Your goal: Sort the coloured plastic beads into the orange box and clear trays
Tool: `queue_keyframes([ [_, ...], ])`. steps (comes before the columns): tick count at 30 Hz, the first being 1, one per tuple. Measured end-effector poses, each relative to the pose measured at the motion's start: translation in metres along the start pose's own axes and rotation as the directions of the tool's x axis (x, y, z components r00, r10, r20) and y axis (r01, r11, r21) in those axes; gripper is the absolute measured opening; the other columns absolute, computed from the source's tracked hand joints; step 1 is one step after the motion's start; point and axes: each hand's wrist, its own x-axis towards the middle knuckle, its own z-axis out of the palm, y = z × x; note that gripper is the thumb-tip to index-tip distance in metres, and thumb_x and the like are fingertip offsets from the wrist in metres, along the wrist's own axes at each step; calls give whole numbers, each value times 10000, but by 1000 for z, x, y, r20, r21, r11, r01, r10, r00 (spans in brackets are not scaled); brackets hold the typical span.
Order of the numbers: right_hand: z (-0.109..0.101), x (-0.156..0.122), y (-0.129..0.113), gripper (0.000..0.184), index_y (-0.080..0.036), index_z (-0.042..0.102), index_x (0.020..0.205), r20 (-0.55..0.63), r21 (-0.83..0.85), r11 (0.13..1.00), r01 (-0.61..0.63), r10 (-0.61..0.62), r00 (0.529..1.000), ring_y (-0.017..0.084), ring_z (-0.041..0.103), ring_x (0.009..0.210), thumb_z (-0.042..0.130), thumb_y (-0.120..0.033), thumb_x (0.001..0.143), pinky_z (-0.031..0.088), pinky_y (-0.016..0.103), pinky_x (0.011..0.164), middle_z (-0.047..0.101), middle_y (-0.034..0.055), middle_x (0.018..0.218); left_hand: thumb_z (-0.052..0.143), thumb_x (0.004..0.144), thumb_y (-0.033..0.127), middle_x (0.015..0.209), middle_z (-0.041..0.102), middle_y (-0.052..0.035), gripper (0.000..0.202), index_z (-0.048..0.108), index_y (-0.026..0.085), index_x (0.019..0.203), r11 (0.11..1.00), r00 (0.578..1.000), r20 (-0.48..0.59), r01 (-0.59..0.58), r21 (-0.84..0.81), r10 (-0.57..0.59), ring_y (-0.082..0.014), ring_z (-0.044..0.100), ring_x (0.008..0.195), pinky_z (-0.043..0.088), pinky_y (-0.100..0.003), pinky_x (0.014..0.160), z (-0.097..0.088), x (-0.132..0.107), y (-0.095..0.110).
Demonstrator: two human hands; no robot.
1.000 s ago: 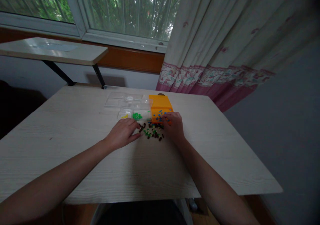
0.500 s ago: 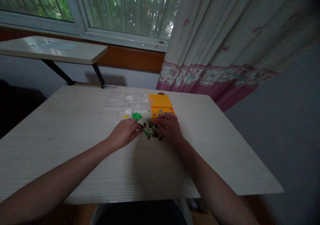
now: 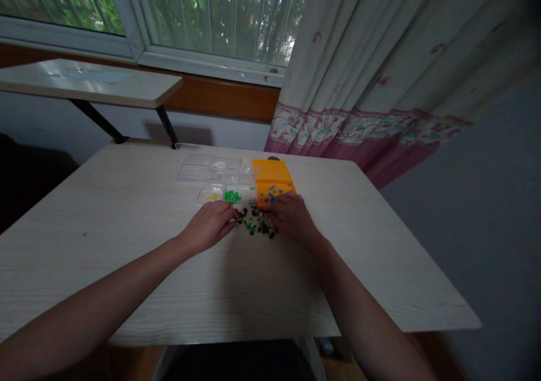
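My left fingers (image 3: 227, 213) and right fingers (image 3: 279, 206) curl in at either side of a loose pile of brown and green pieces (image 3: 265, 229) on the pale tabletop (image 3: 169, 302), though from this view I cannot tell whether either grasps one. Just beyond, blue pieces (image 3: 273, 190) dot an orange tray (image 3: 273, 171) beside clear compartments (image 3: 246, 194) holding green and yellow.

The clear trays (image 3: 225, 173) are smooth, glossy, see-through plastic; the orange container (image 3: 273, 170) looks like opaque plastic, smoother and more matt — the tabletop (image 3: 270, 291) has a matt, pale wood-grain finish, the raised shelf (image 3: 146, 89) a shinier one — and the curtain (image 3: 359, 60) is matt, folded cloth
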Motion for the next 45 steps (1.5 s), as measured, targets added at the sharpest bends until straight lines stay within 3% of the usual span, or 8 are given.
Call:
queue_keyframes([
  [14, 6, 3, -25, 119, -250, 754, 953, 72, -146, 989, 6, 4, 997, 238, 515, 962, 649, -254, 897, 346, 374, 877, 677, 54, 903, 521, 961, 320, 944, 607, -79, 173, 623, 188, 1010, 1000, 1000, 25, 6, 3, -6, -238, 578, 939, 460, -374, 824, 0, 1, 1],
  [18, 12, 3, -20, 113, -245, 762, 902, -16, -33, 999, -24, 24, 1000, 234, 533, 936, 652, -265, 896, 373, 376, 861, 691, 49, 886, 521, 962, 335, 936, 610, -82, 186, 624, 185, 1001, 1000, 1000, 18, 6, 13, -6, -241, 579, 925, 459, -377, 813, -1, 2, 1],
  [22, 20, 5, -20, 99, -229, 771, 896, -139, 238, 967, -92, 128, 982, 209, 578, 869, 678, -253, 874, 431, 350, 823, 693, 53, 849, 545, 952, 349, 954, 610, -82, 186, 619, 188, 1009, 1000, 999, -33, 10, -5, -10, -240, 574, 942, 454, -371, 819, -4, 3, 4],
  [26, 24, 7, -33, 99, -221, 776, 887, -127, 506, 854, -121, 213, 969, 191, 611, 844, 692, -265, 860, 468, 329, 802, 694, 49, 829, 553, 950, 385, 968, 613, -73, 221, 617, 194, 1039, 1000, 991, -131, -4, -26, 1, -235, 565, 957, 443, -371, 831, -5, 3, 6],
  [29, 26, 9, -45, 106, -231, 779, 874, -86, 605, 784, -140, 239, 967, 178, 617, 805, 695, -293, 853, 477, 312, 770, 697, 35, 812, 569, 941, 419, 987, 620, -62, 247, 621, 201, 1043, 1000, 981, -196, -16, -9, 14, -230, 560, 971, 429, -367, 838, -6, 4, 8],
  [32, 25, 10, -53, 132, -239, 778, 844, -28, 636, 752, -173, 246, 969, 167, 622, 764, 682, -329, 859, 483, 296, 738, 690, 20, 774, 567, 940, 438, 973, 627, -54, 251, 636, 212, 1024, 999, 974, -223, -29, 38, 36, -223, 557, 954, 408, -353, 803, -8, 4, 9],
  [38, 23, 10, -58, 186, -228, 776, 869, 37, 622, 748, -233, 269, 963, 173, 640, 794, 641, -356, 884, 500, 292, 736, 694, 31, 798, 507, 976, 414, 928, 657, -50, 255, 677, 223, 973, 987, 980, -175, -76, 139, 100, -213, 555, 899, 366, -355, 754, -11, 3, 6],
  [45, 22, 9, -54, 191, -241, 779, 912, -19, 506, 837, -208, 252, 967, 187, 628, 812, 605, -319, 910, 492, 319, 772, 714, 45, 828, 499, 981, 379, 905, 667, -47, 254, 684, 209, 940, 972, 976, -182, -80, 220, 122, -217, 535, 864, 345, -357, 720, -15, 4, 1],
])
